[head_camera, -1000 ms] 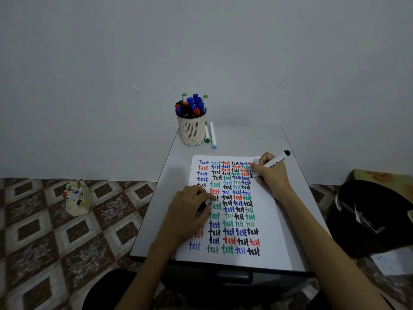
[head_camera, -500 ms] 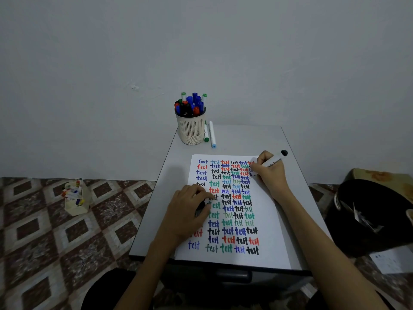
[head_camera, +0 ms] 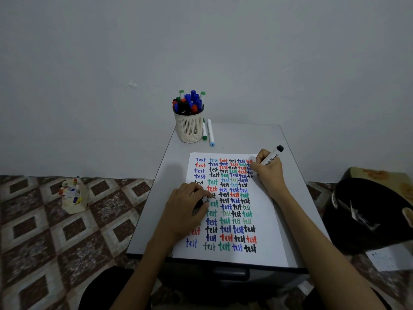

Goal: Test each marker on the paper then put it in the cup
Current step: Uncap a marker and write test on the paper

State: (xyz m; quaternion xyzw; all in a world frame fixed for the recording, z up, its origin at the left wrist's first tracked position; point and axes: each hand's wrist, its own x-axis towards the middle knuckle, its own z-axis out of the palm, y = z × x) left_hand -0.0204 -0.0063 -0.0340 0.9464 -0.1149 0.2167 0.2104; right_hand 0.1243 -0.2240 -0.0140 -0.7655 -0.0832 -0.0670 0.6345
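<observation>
Bare grey wall behind, patterned tile floor (head_camera: 44,231) below, a small grey table (head_camera: 223,135) between. On the table, a white paper (head_camera: 268,231) crowded with columns of "test" in blue, red, green and black. Beyond the fingertips, at the far edge, a slotted cream cup (head_camera: 190,128) crammed with capped markers (head_camera: 190,101) in those same colours. Just right of the cup, lying flat, a green marker (head_camera: 204,130) and a light-blue marker (head_camera: 210,133), probably untested. Far left of the left hand, down on the floor, a cream holder (head_camera: 72,198) of small coloured items, too small to name.

Left hand (head_camera: 185,209) bent over the paper's left side, pinning it. Something dark under the fingers, perhaps the cap; gripped or merely covered, cannot tell.

Right hand (head_camera: 269,173) wrapped round a black whiteboard marker (head_camera: 273,154), tip down at the top of the rightmost column.

Hardly any change over the last second: same grip, same spot, left hand unmoved. Likely mid-word, so capping and the cup yet to come
</observation>
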